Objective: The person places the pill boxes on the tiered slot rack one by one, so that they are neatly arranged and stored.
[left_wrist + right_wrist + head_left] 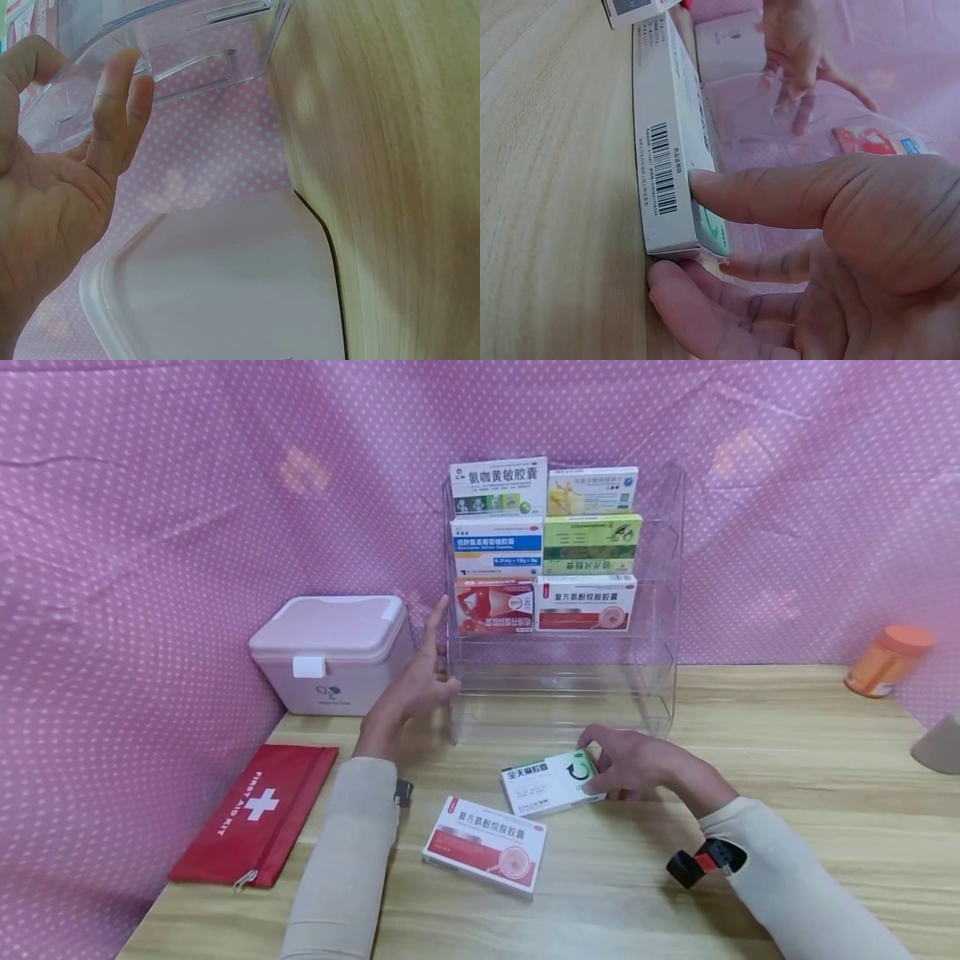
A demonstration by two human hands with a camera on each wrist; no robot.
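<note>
my right hand [633, 764] pinches green box [550, 782] at end, flat on table [787, 827]. left hand [420, 685] relaxed, fingers against clear rack [660, 610]. risk: shallow pinch slips on lift; left nudge shifts rack.

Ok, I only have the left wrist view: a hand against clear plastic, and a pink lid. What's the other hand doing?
Observer: The right hand pinches one end of a green and white medicine box lying on the table.
Operator: Any other box on the table?
Observer: Yes, a red and white box lies flat nearer the person, apart from the first.
Operator: Is the clear plastic a rack?
Observer: Yes, the clear rack holds six boxes, two in each of its top three rows.
</note>
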